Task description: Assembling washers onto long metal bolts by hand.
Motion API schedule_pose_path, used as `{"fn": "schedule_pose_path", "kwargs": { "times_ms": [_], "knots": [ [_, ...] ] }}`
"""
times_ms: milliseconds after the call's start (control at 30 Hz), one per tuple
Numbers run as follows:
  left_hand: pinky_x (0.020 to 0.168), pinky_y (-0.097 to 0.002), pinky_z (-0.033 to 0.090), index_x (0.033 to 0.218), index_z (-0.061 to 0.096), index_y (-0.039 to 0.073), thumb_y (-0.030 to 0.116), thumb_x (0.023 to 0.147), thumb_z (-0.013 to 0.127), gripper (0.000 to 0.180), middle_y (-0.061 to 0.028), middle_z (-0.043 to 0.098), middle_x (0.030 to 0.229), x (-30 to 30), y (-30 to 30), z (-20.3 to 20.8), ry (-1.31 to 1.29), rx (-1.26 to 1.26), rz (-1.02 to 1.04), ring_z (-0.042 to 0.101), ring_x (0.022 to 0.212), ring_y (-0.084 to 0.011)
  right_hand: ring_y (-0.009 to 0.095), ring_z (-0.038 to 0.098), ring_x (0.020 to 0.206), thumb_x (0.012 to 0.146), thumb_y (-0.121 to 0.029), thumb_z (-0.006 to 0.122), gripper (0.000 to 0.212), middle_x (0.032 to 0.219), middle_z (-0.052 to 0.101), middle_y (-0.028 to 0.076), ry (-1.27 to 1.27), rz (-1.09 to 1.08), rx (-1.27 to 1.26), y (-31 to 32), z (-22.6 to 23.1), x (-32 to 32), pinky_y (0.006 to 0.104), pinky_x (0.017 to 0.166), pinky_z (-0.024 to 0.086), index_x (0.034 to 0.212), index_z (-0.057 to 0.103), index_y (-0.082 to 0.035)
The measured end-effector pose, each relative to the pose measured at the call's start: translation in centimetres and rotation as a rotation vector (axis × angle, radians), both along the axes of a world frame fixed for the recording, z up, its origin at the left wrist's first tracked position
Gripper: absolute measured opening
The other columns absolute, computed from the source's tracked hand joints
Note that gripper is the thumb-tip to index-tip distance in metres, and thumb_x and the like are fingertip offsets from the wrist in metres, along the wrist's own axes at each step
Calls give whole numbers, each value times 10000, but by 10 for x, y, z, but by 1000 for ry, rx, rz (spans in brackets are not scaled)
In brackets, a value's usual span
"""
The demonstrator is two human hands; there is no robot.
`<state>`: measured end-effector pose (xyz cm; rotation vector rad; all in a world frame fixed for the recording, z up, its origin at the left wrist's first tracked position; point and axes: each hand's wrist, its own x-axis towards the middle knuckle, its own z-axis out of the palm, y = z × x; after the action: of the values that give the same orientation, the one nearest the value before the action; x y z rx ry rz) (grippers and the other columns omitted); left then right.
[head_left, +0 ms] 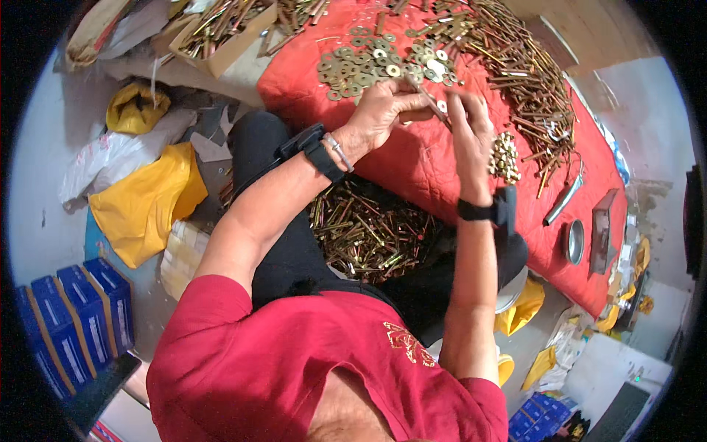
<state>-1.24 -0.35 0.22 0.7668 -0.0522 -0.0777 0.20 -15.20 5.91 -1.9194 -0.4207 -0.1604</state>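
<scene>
My left hand [379, 116] pinches a thin metal rod [436, 107], probably an anchor bolt, which slants down to the right over the red padded cloth [409, 158]. Close to the rod's lower end is my right hand [473, 136], its fingers curled together and a little blurred. What they hold, if anything, I cannot make out. Beyond my hands lie many loose flat washers [361, 66], brass-coloured with a few paler ones. A small heap of pale metal nuts [504, 158] rests beside my right wrist. Along the far right spreads a long pile of brassy rods [515, 74].
Between my legs sits a heap of similar rods [372, 232]. A cardboard box of rods [221, 51] stands at the far left. On the cloth's right side are a round metal tin [574, 241] and a metal tool [565, 199]. Blue boxes [77, 317] and yellow sacks [155, 202] lie left.
</scene>
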Motion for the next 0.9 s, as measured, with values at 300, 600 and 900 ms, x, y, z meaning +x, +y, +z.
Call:
{"fn": "schedule_pose_path", "kwargs": {
  "times_ms": [300,600,900],
  "knots": [
    [726,-316,493,1075,581,25,179,891,560,241,-20,614,796,10,7,-22,179,-201,-46,596,756,-146,109,598,750,921,-127,538,205,888,630,63,14,25,249,-16,-12,45,242,686,492,1060,608,7],
    [382,-154,303,1063,566,-14,243,935,522,291,-18,562,786,14,8,-15,152,-257,-166,416,492,-41,345,619,811,752,-192,660,189,790,639,176,-138,-295,-834,-166,-27,123,409,708,480,859,666,-36],
    [356,-145,268,991,613,-9,233,918,557,258,29,569,658,6,3,1,192,16,-120,380,431,-2,282,635,799,790,-32,590,137,885,645,144,-238,-59,-561,-104,-24,100,327,693,491,920,630,-27]
  ]
}}
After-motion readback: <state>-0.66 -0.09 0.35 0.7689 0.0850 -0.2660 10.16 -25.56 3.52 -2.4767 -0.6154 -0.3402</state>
